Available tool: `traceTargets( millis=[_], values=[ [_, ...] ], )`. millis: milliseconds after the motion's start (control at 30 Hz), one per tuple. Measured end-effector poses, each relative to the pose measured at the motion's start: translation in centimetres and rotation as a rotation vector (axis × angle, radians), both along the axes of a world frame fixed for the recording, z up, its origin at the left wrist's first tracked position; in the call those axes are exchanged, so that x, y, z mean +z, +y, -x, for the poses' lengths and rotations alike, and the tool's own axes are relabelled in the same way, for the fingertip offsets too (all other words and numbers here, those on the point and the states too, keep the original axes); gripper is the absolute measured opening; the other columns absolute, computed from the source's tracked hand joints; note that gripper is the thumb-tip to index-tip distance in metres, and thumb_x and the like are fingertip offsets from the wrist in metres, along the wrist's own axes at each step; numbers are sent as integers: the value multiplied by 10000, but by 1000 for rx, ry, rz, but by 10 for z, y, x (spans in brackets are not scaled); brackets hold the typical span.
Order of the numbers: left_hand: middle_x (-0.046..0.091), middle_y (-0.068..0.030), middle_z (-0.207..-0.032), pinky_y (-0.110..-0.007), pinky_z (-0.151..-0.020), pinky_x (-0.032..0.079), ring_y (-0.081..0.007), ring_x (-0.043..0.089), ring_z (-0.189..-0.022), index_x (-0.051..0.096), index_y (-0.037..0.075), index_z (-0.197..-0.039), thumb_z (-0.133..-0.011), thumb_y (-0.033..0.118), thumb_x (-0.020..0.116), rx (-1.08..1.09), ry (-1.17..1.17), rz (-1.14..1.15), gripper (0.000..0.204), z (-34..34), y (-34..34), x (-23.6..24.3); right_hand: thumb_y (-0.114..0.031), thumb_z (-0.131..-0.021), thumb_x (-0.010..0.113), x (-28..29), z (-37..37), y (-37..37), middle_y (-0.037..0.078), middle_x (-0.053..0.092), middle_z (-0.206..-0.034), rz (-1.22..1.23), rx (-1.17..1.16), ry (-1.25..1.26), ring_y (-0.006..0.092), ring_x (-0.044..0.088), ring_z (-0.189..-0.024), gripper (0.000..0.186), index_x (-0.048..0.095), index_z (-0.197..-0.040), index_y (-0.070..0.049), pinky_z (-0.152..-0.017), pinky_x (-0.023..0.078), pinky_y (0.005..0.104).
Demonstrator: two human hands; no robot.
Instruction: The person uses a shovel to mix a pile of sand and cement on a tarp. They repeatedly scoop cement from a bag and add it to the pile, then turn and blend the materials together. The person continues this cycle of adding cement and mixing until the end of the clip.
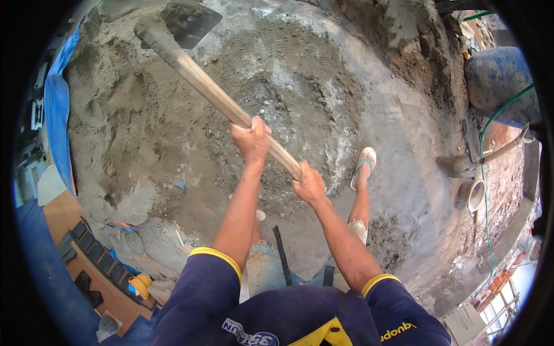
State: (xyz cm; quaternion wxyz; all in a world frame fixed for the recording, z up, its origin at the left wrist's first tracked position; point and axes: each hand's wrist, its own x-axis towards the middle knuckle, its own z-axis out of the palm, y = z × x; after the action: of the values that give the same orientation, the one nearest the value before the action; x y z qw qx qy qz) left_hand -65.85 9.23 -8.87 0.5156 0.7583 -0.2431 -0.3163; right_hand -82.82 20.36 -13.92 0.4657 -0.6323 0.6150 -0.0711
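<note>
With both hands I grip a hoe (pixel 210 87) by its wooden handle, which slants from near my body to the far left. My left hand (pixel 252 140) is closed round the middle of the handle. Close to its near end, my right hand (pixel 309 183) is wrapped round it too. The hoe's wide, flat metal blade (pixel 193 26) is at the far left, over the sandy ground. Below the handle spreads a low heap of grey-brown sand mix (pixel 300 98) with pale powdery streaks and small stones. My sandalled right foot (pixel 363 167) stands at the heap's near right edge.
To the right are a blue barrel (pixel 499 83), a shovel (pixel 459 166), a pale bucket (pixel 474 195) and a green hose (pixel 486 230). A blue tarp (pixel 56 109) hangs at the left. A yellow container (pixel 140 284) sits among boards at lower left. Sand banks up at far right.
</note>
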Motion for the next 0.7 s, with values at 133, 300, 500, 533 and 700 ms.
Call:
traceTargets(
  millis=[133, 300, 500, 533, 700],
  values=[
    [603, -167, -588, -391, -542, 518, -256, 619, -494, 450, -45, -853, -782, 98, 565, -57, -58, -197, 196, 16, 13, -67, -146, -760, 636, 10, -2, 26, 270, 650, -922, -210, -72, 82, 438, 635, -892, 315, 510, -1014, -8, -779, 505, 495],
    [661, -204, -729, -377, -571, 533, -254, 676, -590, 560, -131, -991, -797, 151, 590, -432, 170, -978, 344, 65, 155, -125, -180, -720, 621, 69, -19, 145, 323, 642, -925, -786, -265, 256, 407, 657, -922, 377, 602, -982, 90, -792, 518, 442],
    [628, -147, -689, -379, -572, 516, -249, 607, -522, 587, -65, -866, -774, 99, 599, -380, 539, -955, 188, 42, 162, -124, -217, -702, 627, 129, -30, 106, 296, 647, -738, -874, -240, 110, 400, 682, -763, 358, 650, -814, 122, -675, 531, 426],
    [614, -130, -673, -384, -573, 513, -246, 591, -514, 586, -43, -849, -771, 87, 597, -319, 651, -926, 152, 38, 163, -112, -217, -702, 628, 151, -27, 99, 297, 647, -748, -837, -174, 126, 399, 682, -767, 358, 652, -818, 121, -683, 532, 425],
    [541, -87, -645, -390, -587, 510, -232, 574, -611, 530, 47, -804, -801, 66, 588, 43, 1145, -736, 61, 12, 162, -54, -224, -722, 629, 242, 16, 52, 286, 661, -829, -772, 67, 191, 403, 669, -816, 354, 660, -862, 100, -751, 533, 427]
  ],
)
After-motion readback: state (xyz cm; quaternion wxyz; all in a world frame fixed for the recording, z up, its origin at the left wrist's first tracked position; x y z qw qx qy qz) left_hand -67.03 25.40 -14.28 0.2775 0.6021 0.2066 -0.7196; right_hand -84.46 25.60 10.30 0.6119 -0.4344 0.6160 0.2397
